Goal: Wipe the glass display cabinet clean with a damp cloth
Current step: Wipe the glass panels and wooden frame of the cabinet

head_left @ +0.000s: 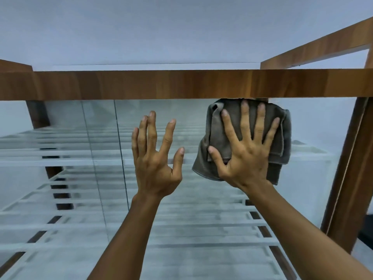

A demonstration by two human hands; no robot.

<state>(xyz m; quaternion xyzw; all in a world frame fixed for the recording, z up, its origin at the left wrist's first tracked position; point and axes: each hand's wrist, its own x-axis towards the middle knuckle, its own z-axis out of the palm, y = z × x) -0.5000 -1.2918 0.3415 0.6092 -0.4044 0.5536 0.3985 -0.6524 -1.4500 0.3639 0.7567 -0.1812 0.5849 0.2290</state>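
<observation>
The glass display cabinet [96,168] fills the view, a front pane framed in brown wood. A folded grey cloth [214,158] lies flat against the upper right of the pane, just under the top wooden rail [161,84]. My right hand [245,154] presses on the cloth with fingers spread and straight. My left hand [155,158] is raised to the left of the cloth, fingers straight and spread, at the glass; whether it touches the pane I cannot tell.
White slatted shelves [181,225] show behind the glass at several levels. A vertical seam [121,150] in the glass runs left of my left hand. A wooden post [347,174] bounds the pane on the right. A pale wall rises above the cabinet.
</observation>
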